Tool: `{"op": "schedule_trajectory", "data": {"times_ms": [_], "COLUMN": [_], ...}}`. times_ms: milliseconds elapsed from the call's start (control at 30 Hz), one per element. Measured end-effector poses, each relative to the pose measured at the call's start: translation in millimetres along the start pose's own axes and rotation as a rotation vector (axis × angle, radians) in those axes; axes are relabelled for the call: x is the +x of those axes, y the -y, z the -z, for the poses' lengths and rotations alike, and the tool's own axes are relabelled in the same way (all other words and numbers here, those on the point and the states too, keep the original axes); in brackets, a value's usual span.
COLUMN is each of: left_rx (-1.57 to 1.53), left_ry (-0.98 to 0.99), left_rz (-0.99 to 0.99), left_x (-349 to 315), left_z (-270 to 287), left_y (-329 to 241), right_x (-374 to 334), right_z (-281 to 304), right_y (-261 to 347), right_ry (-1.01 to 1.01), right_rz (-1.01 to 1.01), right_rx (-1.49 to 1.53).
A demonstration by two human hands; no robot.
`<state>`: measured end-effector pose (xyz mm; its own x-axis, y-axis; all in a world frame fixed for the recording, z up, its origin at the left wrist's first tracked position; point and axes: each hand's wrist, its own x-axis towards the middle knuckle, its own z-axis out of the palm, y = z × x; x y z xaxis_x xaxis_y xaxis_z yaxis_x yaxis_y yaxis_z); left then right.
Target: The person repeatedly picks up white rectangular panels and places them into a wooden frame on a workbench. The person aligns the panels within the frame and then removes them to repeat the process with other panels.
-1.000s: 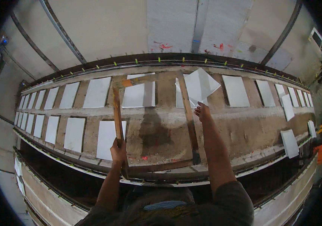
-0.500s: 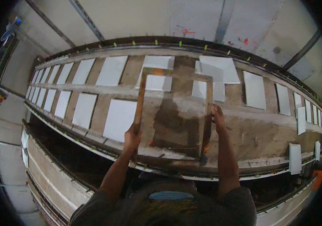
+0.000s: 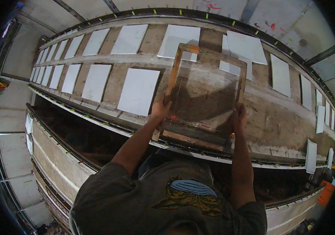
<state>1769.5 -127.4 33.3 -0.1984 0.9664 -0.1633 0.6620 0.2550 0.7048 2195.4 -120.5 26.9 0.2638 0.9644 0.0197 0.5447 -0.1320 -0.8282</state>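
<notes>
Between my hands is a screen printing frame [image 3: 214, 54], a wooden rectangle with see-through mesh stretched across it and red stains near its lower left. My left hand [image 3: 161, 109] is closed round the left bar. On the opposite bar, my right hand [image 3: 238, 118] grips the wood. The frame is over a long brown table [image 3: 277, 121], its near bar by the table's near edge; I cannot tell whether it touches the surface. Just left of it lies a flat white sheet [image 3: 138, 91]. Another white sheet [image 3: 179, 39] is partly covered by the frame's far left corner.
Several white sheets [image 3: 97, 82] lie in two rows along the table. Overlapping sheets [image 3: 247, 46] lie beyond the frame. Small yellow-green tabs [image 3: 181, 12] dot the far rail. A dark gap separates this table from a second one [image 3: 57, 145]. An orange object [image 3: 326, 192] stands at right.
The view has tilted downward, so the table appears higher. Relative to the sheets, the frame has shifted slightly right, still gripped in both hands.
</notes>
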Motion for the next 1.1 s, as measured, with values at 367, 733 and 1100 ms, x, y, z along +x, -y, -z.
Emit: {"op": "schedule_trajectory", "data": {"times_ms": [367,733,1100], "left_rx": [-0.137,0.052,0.377], "left_ry": [-0.032,-0.018,-0.269], "left_rz": [-0.057,0.112,-0.07], "left_x": [-28,-32,-41], "left_z": [-22,-36,-30], "left_y": [1,1,-14], "right_x": [3,4,-1], "right_z": [5,8,13], "right_y": [-51,-78,-32], "right_ry": [-0.071,-0.003,-0.012], "right_rz": [0.047,0.072,-0.07], "right_rx": [-0.093,0.012,-0.175]}}
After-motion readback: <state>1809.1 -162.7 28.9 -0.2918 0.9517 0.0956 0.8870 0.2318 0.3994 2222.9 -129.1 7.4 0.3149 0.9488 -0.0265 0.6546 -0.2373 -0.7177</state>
